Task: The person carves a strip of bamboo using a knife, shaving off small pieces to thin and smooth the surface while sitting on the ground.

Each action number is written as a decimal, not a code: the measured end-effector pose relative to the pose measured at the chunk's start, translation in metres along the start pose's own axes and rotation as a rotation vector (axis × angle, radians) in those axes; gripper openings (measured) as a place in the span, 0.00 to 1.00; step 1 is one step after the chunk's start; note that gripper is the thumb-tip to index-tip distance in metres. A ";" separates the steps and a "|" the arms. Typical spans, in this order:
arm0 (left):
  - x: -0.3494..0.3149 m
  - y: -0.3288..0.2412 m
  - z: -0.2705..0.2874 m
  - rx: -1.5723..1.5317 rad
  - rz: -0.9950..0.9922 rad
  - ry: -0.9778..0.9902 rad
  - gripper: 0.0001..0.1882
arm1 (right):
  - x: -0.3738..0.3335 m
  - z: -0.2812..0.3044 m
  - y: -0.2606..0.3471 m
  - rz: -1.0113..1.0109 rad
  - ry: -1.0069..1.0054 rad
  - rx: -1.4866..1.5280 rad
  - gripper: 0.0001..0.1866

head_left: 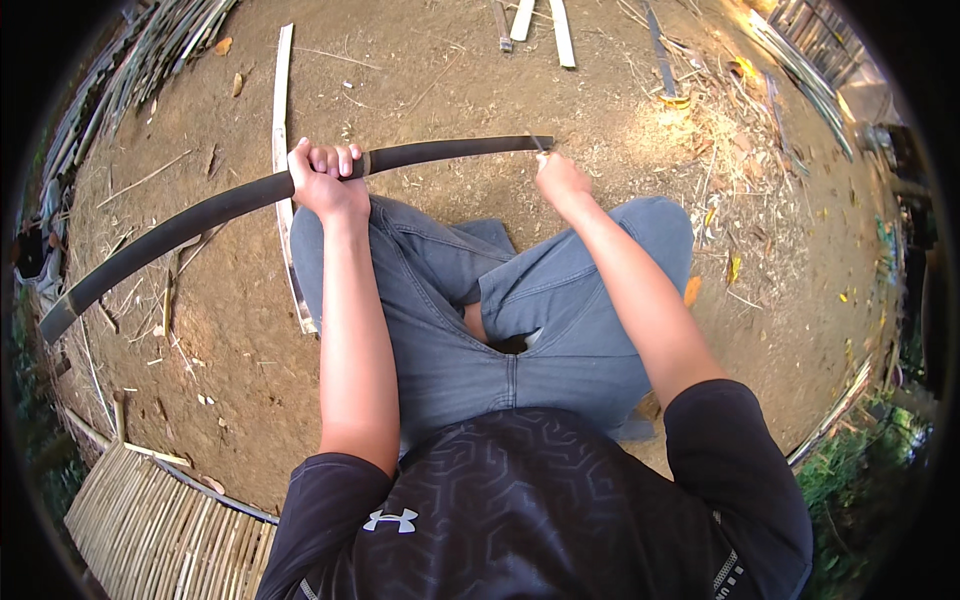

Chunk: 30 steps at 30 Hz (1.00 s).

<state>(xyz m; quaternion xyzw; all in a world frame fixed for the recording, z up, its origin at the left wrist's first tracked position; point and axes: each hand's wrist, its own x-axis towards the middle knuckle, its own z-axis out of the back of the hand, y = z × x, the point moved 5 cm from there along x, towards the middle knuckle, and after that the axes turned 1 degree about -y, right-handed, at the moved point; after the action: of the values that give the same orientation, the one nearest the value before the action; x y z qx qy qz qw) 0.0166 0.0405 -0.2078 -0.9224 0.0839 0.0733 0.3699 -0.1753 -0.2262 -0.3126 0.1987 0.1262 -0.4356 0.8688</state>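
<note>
A long dark bamboo pole, with pale rings at its joints, lies across in front of my bent knees. Its left end reaches down toward the ground, and the other end stops just past my right hand. My left hand is closed around the pole near the middle, above my left knee. At the pole's right end my right hand is closed in a fist. Something thin shows between that fist and the pole's tip, touching or crossing it. Most of this thin thing is hidden by my fingers, so its kind is unclear.
A pale split bamboo strip lies on the dirt beside my left knee. More pale strips lie ahead. Bundled poles stand at the far left, a slatted bamboo platform at near left. Shavings and leaves litter the right.
</note>
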 end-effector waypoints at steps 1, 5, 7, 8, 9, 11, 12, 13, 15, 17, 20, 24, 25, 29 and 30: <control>-0.001 0.000 -0.004 0.008 -0.009 0.010 0.19 | 0.010 -0.001 -0.008 -0.018 0.010 -0.006 0.23; -0.003 -0.002 0.003 -0.013 -0.011 0.009 0.19 | 0.001 0.001 0.013 -0.005 -0.019 -0.035 0.22; -0.002 -0.002 0.001 -0.005 -0.017 0.021 0.19 | -0.006 -0.007 0.011 0.009 -0.020 -0.032 0.21; -0.004 -0.002 -0.001 0.003 -0.016 0.028 0.19 | 0.000 -0.009 0.000 -0.016 -0.014 -0.022 0.21; -0.004 -0.003 -0.001 0.012 -0.033 0.003 0.19 | 0.009 -0.011 -0.014 -0.047 0.040 -0.018 0.23; -0.004 -0.003 0.003 0.010 -0.018 -0.007 0.19 | 0.020 -0.016 -0.028 -0.104 0.081 -0.030 0.24; -0.002 -0.001 0.002 0.000 -0.013 -0.010 0.19 | 0.027 -0.018 -0.030 -0.118 0.071 -0.051 0.24; -0.006 -0.001 0.002 0.006 -0.028 -0.006 0.20 | 0.031 -0.023 -0.035 -0.133 0.070 -0.076 0.24; -0.004 -0.001 -0.001 -0.002 -0.010 -0.023 0.20 | 0.038 -0.029 -0.039 -0.190 0.024 -0.059 0.23; -0.008 -0.001 -0.003 -0.002 -0.003 -0.036 0.20 | 0.038 -0.036 -0.042 -0.223 0.029 -0.050 0.21; -0.007 -0.004 0.002 -0.018 0.014 -0.015 0.20 | 0.035 -0.029 -0.036 -0.240 0.065 -0.032 0.18; -0.007 -0.001 -0.004 -0.026 0.012 0.027 0.20 | 0.040 -0.032 -0.044 -0.267 0.034 0.047 0.20; -0.008 -0.002 -0.001 -0.026 0.013 0.017 0.20 | 0.033 -0.027 -0.035 -0.242 0.025 0.073 0.22; -0.005 0.000 0.000 -0.038 0.019 -0.013 0.20 | 0.017 -0.026 -0.015 -0.133 -0.052 0.043 0.26; -0.003 -0.001 0.003 -0.041 0.011 -0.032 0.20 | 0.012 -0.027 -0.006 -0.105 -0.045 0.046 0.26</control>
<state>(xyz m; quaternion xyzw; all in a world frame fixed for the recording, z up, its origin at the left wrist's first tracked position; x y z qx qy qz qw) 0.0132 0.0432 -0.2086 -0.9280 0.0815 0.0915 0.3520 -0.1744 -0.2259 -0.3426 0.2019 0.1068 -0.4875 0.8427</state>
